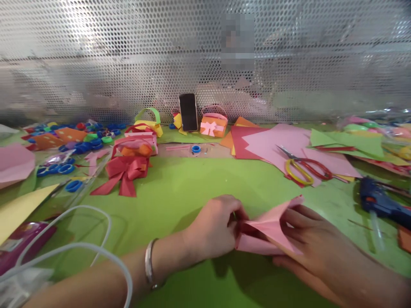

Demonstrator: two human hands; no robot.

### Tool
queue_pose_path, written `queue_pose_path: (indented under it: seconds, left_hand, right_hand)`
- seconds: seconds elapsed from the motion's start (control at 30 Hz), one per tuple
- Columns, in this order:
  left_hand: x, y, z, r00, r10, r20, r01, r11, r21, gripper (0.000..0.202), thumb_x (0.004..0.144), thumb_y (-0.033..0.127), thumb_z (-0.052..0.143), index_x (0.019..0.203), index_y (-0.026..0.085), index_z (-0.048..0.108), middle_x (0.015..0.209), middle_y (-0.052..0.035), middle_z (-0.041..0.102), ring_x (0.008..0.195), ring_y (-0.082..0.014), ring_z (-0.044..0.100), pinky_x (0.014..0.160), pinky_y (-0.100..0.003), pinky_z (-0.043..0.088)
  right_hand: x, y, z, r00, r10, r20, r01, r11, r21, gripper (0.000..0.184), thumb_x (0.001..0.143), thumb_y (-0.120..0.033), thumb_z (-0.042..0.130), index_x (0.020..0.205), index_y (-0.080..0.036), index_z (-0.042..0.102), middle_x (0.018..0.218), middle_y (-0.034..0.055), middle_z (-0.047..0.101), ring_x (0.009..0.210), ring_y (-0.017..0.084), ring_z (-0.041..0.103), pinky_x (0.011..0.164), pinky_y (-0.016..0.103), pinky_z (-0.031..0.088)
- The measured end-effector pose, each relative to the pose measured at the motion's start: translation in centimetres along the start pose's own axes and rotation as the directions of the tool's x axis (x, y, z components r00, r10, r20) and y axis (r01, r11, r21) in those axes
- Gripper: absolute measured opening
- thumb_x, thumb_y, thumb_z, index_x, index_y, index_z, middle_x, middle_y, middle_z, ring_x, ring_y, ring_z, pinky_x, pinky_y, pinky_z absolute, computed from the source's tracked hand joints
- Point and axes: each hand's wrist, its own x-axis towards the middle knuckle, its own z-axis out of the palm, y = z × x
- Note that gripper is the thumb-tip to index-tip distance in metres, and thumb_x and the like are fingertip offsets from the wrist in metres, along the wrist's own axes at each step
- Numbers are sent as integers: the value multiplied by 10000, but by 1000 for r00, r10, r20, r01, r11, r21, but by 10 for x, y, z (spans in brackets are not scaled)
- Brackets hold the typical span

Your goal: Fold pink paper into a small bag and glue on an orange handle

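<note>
Between my hands, just above the green table, is a folded piece of pink paper point(272, 226) with an opening toward the left. My left hand point(218, 226) pinches its left end, the fingertips partly hidden behind the knuckles. On the other side my right hand point(305, 239) grips the paper, with fingers tucked inside the fold and the thumb side below. A silver bangle point(149, 263) circles the left wrist. Past the right hand lie scissors point(298, 164) with one yellow and one red handle, resting on pink paper sheets point(276, 143).
A blue glue gun point(379, 201) lies at the right. Finished paper bags with bows, such as a red one point(125, 171) and an orange one point(212, 124), stand behind. A phone point(188, 112) leans upright before a perforated metal panel point(144, 51). White cable point(105, 252) loops over the left forearm.
</note>
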Motion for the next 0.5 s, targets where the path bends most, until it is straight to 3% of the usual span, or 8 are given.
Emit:
queue_pose_path:
  seconds: [0.1,0.23,0.37,0.5]
  left_hand:
    - [1,4,-5,999,-23,30,22,1000,17,146,637,31,536,673,161,594,673,15,546,607,-109,462,554,-217,344]
    - [1,12,-8,994,-91,64,94,995,-42,67,749,225,562,708,174,577,624,35,510,559,-109,447,501,-216,326]
    - [1,12,-5,989,-127,-71,119,987,-108,287,809,321,494,563,199,408,574,49,376,565,-105,348,513,-233,271]
    - [5,3,-2,970,-188,-155,165,975,-149,286,838,317,410,575,209,377,573,44,353,562,-111,350,529,-243,280]
  right_hand:
    - [0,2,0,1000,9,-18,-8,999,34,387,1002,-385,377,814,-216,671,727,35,666,767,222,543,732,371,377]
    - [-2,0,2,1000,13,-19,-12,999,30,458,1039,-343,261,864,-209,663,807,29,695,819,226,558,774,383,364]
    - [-2,-5,6,1000,19,-20,-17,996,84,371,1032,-271,324,838,-207,634,723,-15,667,703,189,523,653,352,343]
    - [-4,-1,0,973,46,-224,-30,997,74,252,1015,-330,426,1023,-186,633,861,-1,728,795,160,560,738,296,415]
